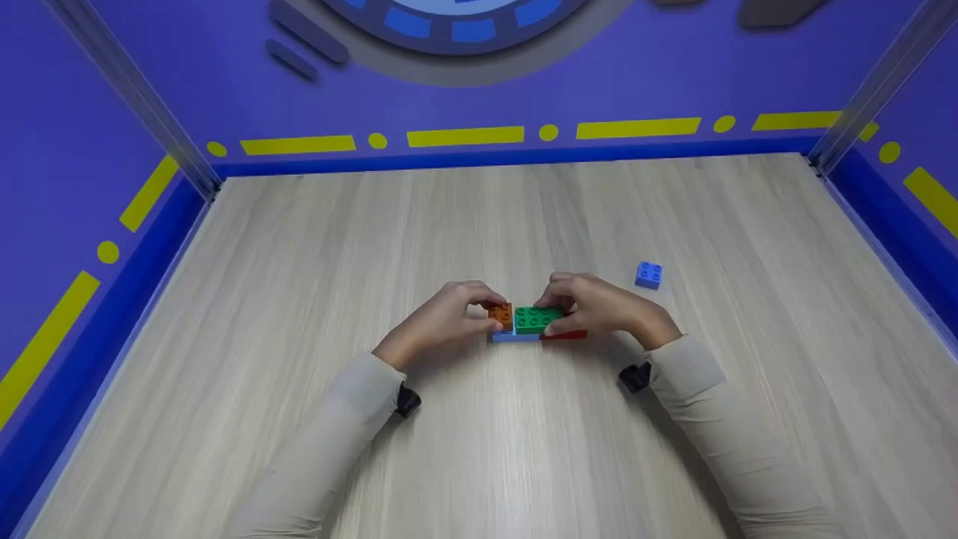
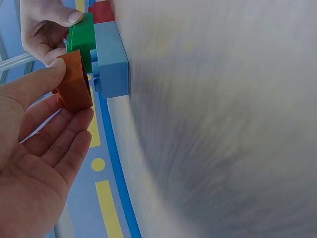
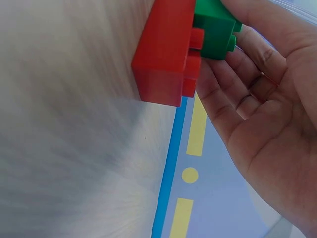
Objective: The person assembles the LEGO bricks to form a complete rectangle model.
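With my left hand (image 1: 456, 311) I am pinching the orange brick (image 1: 500, 317) just above the bare studs of the long blue brick (image 2: 115, 64), while my right hand (image 1: 602, 303) is gripping the green brick (image 1: 533, 322) that is bridging it and the red brick (image 3: 166, 44), about midway between the tabletop's (image 1: 479, 449) left and right edges. I am apparently fitting the orange brick on, and it is probably needing alignment, then a firm press.

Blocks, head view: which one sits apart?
The small blue block, lying alone beyond the right hand; orange block, green block, red block and longer blue block are grouped together.
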Motion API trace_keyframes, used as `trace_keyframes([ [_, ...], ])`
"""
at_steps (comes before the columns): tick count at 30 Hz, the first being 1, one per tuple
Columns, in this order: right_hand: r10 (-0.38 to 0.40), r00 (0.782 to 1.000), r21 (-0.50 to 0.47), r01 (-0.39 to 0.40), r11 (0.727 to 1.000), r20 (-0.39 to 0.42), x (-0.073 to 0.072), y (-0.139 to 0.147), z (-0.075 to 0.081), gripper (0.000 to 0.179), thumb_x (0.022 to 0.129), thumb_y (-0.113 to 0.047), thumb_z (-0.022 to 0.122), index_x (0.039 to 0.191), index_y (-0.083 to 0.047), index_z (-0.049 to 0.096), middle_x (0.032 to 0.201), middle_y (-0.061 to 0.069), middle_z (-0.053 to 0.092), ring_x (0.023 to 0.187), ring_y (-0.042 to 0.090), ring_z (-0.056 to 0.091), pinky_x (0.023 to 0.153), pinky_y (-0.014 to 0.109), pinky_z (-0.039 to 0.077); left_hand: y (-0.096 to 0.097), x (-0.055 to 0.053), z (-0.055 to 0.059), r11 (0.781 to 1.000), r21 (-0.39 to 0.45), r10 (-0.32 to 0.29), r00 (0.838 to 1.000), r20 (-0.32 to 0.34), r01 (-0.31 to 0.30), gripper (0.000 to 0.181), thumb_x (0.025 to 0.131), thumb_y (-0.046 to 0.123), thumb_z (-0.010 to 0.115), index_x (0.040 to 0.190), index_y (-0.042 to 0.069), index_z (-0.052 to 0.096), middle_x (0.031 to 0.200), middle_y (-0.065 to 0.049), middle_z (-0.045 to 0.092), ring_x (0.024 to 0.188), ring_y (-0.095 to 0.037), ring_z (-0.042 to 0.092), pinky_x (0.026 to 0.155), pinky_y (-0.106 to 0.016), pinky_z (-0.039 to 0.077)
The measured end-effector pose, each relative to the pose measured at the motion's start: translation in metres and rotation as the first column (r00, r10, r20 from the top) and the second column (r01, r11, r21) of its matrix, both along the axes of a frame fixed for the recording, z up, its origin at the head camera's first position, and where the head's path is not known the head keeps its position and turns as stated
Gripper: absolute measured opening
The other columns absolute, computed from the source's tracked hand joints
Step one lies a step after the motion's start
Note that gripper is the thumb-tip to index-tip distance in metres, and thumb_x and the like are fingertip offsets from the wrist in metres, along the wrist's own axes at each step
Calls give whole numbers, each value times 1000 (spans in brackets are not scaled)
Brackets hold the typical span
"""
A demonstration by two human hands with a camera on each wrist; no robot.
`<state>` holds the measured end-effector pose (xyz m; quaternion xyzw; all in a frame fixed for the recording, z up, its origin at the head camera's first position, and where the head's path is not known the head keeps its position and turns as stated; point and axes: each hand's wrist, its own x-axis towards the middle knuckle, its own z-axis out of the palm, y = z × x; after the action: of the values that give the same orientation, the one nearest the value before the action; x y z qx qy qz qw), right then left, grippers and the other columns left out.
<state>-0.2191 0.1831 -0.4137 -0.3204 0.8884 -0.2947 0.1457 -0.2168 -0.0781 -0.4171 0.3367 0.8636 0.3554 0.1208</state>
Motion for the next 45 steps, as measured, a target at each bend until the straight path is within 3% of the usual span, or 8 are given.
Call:
trace_keyframes([
  [11,-1,1000,-13,1,1000,11,-1,0,0,28,81,-21,78,105,-8,71,97,3,61,88,16,59,79,31,52,1,-1,-5,999,34,-40,999,-18,41,31,87,16,72,115,4,68,111,-8,67,102,-20,62,92,-37,51],
  [26,-9,1000,-9,9,1000,24,-1,-2,0,29,81,-22,78,106,-9,71,98,3,61,89,16,59,80,32,53,3,2,-8,998,50,38,999,37,-40,29,86,13,72,113,4,70,109,-8,68,102,-19,62,93,-39,51],
  [45,-3,1000,-4,4,1000,17,-2,-1,-1,28,81,-22,78,105,-9,71,97,2,61,88,15,59,80,31,52,8,1,-9,996,59,57,996,69,-61,29,82,12,76,110,4,72,106,-8,70,100,-20,64,90,-36,53],
])
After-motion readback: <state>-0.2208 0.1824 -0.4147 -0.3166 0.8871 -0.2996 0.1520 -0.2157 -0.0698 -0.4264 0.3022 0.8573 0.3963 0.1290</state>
